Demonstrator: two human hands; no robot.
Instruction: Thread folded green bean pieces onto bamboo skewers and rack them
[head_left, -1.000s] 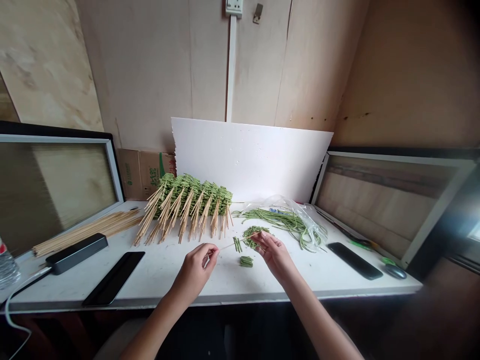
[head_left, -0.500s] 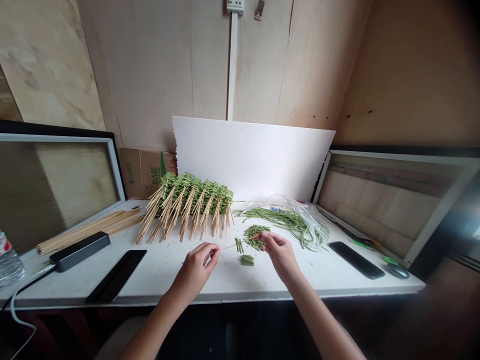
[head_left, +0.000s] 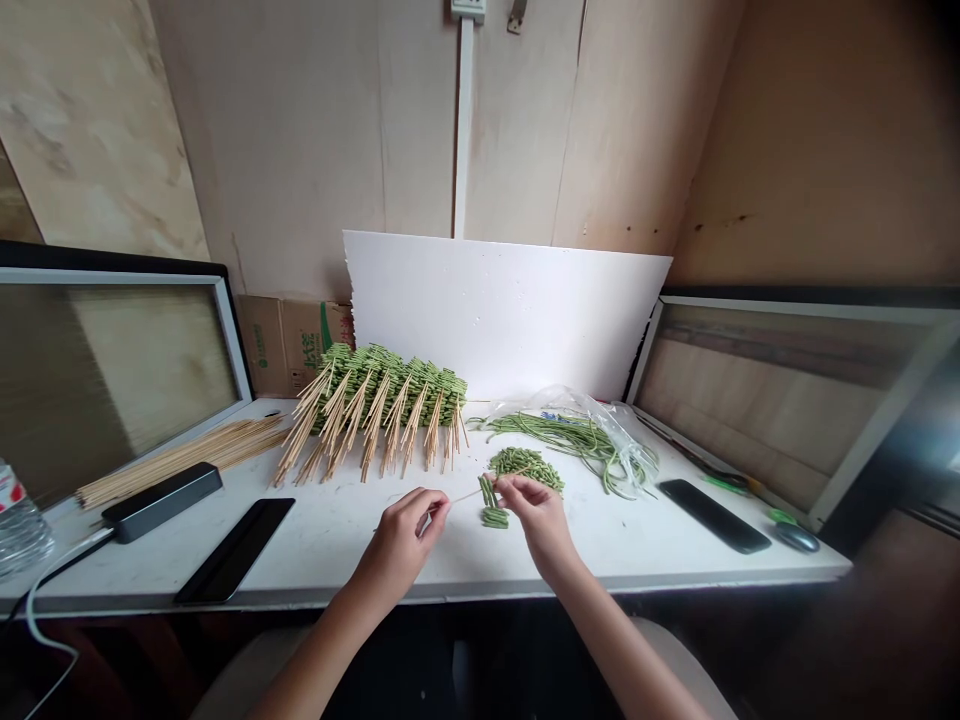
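My left hand (head_left: 405, 535) is closed in a pinch around a thin bamboo skewer (head_left: 466, 495), which points right and slightly away from me. A few short pieces of green bean (head_left: 487, 490) sit crosswise near its far end. The fingers of my right hand (head_left: 538, 515) are closed at that end, right beside these pieces; the fingertips partly hide what they pinch. On the table just below lies a small cluster of cut bean pieces (head_left: 495, 518). Behind my right hand is a heap of cut green beans (head_left: 529, 462).
Filled bean skewers (head_left: 405, 390) are stacked at the back left, sticks toward me. Loose bamboo skewers (head_left: 187, 455), a black box (head_left: 161, 500) and a phone (head_left: 236, 550) lie left. Long beans (head_left: 570, 435) in plastic, another dark phone (head_left: 712, 515) and a mouse (head_left: 796, 537) lie right.
My right hand has moved left and toward me, closer to the bean pieces on the skewer. My left hand and the skewer have shifted slightly right. More of the heap now shows.
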